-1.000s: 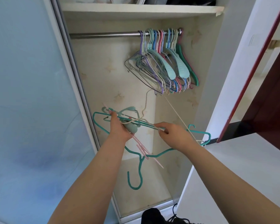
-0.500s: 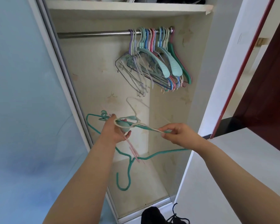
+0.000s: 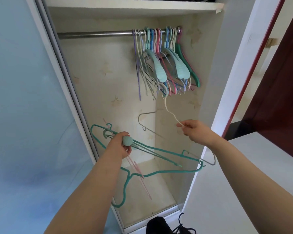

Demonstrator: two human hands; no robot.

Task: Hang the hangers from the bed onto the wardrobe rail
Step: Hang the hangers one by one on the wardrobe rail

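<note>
My left hand [image 3: 121, 145] grips a bundle of hangers [image 3: 159, 173] low in front of the open wardrobe: a teal wire one with its hook hanging down, thin pink ones and a pale green padded end. My right hand [image 3: 195, 131] pinches a thin cream hanger [image 3: 169, 112], lifted apart from the bundle and reaching up toward the hung ones. A metal rail [image 3: 95, 34] crosses the top of the wardrobe. Several coloured hangers [image 3: 166, 65] hang bunched at its right end.
A frosted sliding door [image 3: 24, 98] stands to the left of the opening. A shelf [image 3: 134, 6] sits above the rail. A white wall edge and dark red door [image 3: 277, 81] are on the right. A black shoe [image 3: 157, 225] lies on the floor below.
My right hand has pulled the cream hanger out of the bundle and raised it up and to the right. My left hand stays low with the rest.
</note>
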